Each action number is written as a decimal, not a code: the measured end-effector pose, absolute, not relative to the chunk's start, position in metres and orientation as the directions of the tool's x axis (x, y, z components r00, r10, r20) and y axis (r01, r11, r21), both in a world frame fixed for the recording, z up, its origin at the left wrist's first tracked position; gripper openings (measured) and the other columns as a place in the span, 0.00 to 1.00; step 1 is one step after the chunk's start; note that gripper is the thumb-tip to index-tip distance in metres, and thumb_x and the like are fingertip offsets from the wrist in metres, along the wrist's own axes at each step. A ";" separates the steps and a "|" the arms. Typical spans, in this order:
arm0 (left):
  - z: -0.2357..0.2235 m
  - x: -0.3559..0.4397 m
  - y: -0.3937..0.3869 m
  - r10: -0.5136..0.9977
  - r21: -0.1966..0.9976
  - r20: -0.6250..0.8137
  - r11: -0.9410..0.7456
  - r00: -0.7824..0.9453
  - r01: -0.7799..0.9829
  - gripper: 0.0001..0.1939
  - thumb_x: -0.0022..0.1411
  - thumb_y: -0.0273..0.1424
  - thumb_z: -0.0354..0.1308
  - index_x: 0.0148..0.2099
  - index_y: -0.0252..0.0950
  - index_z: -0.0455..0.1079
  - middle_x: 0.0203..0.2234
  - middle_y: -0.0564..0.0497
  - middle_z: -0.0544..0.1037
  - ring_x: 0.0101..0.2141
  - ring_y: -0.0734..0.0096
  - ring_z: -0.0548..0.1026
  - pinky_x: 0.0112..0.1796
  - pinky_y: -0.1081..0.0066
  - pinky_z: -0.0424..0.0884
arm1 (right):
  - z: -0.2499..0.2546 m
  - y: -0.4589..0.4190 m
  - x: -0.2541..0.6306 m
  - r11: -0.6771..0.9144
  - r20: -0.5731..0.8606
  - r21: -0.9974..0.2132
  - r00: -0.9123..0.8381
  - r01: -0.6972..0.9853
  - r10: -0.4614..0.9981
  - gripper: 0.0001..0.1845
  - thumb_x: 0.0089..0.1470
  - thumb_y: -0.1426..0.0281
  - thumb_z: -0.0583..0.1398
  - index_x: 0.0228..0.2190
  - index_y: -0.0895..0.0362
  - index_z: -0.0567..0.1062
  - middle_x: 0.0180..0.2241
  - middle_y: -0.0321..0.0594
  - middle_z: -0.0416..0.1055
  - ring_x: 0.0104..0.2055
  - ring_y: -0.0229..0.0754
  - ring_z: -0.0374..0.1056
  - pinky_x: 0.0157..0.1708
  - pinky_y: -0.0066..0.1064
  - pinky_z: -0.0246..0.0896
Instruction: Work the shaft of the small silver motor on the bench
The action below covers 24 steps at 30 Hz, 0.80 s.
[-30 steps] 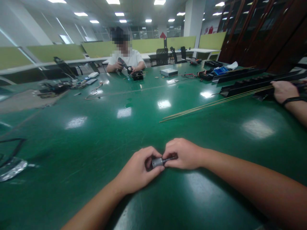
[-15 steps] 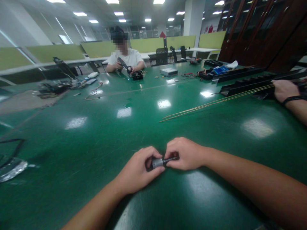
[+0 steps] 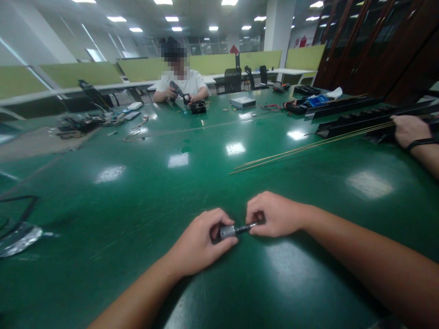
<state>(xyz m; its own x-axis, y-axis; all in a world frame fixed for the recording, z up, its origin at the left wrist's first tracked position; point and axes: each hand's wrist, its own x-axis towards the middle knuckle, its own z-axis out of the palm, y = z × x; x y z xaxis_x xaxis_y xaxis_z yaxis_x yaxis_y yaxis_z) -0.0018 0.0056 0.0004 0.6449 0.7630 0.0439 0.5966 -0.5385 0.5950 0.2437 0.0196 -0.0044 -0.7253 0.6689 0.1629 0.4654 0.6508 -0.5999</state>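
Observation:
My left hand [image 3: 204, 244] curls its thumb and fingers around a short grey metal cylinder [image 3: 227, 231] just above the green tabletop. From the cylinder's right end sticks out a thin dark rod [image 3: 242, 229] with a shiny tip. The fingertips of my right hand [image 3: 270, 214] pinch the far end of that rod. The cylinder's left end is partly hidden inside my left hand. What exact kind of part it is, I cannot make out.
Long thin brass-coloured rods [image 3: 291, 151] reach in from the right, by another person's hand [image 3: 409, 130]. Behind them lie black slotted rails [image 3: 363, 121]. Across the green table [image 3: 144, 196] a person [image 3: 181, 84] handles a power tool. Electronic scraps [image 3: 78, 123] lie far left.
My right hand has slid right, away from my left hand, to the rod's tip, so more of the rod shows. My left hand keeps its hold on the cylinder.

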 end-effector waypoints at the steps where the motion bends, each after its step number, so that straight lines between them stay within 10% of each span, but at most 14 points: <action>1: 0.000 -0.002 0.006 0.764 0.596 0.043 -0.537 0.644 0.597 0.09 0.60 0.34 0.62 0.42 0.37 0.70 0.30 0.53 0.71 0.30 0.68 0.68 0.33 0.71 0.63 | -0.003 0.020 0.245 0.641 0.145 -0.605 -0.726 0.473 0.672 0.04 0.47 0.72 0.65 0.29 0.59 0.79 0.26 0.35 0.72 0.27 0.34 0.66 0.28 0.25 0.59; 11: 0.003 -0.002 0.004 0.768 0.599 0.036 -0.529 0.640 0.601 0.10 0.60 0.35 0.62 0.41 0.37 0.70 0.29 0.53 0.72 0.30 0.68 0.69 0.33 0.71 0.62 | 0.007 0.027 0.262 0.478 -0.075 -0.658 -0.683 0.581 0.727 0.07 0.46 0.70 0.65 0.30 0.60 0.80 0.25 0.35 0.72 0.25 0.34 0.66 0.26 0.25 0.59; 24: 0.000 -0.002 0.004 0.766 0.604 0.055 -0.537 0.641 0.589 0.09 0.60 0.34 0.62 0.41 0.37 0.70 0.29 0.53 0.71 0.29 0.69 0.68 0.33 0.71 0.62 | -0.001 0.025 0.251 0.474 -0.024 -0.723 -0.704 0.502 0.710 0.09 0.48 0.67 0.67 0.31 0.60 0.80 0.26 0.36 0.73 0.26 0.35 0.66 0.27 0.25 0.60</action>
<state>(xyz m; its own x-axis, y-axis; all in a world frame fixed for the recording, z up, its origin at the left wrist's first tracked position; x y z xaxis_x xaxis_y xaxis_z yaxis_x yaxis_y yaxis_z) -0.0022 0.0044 0.0002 0.6410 0.7655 0.0555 0.5887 -0.5367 0.6044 0.2510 0.0247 -0.0009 -0.7038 0.7100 -0.0239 0.5023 0.4736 -0.7235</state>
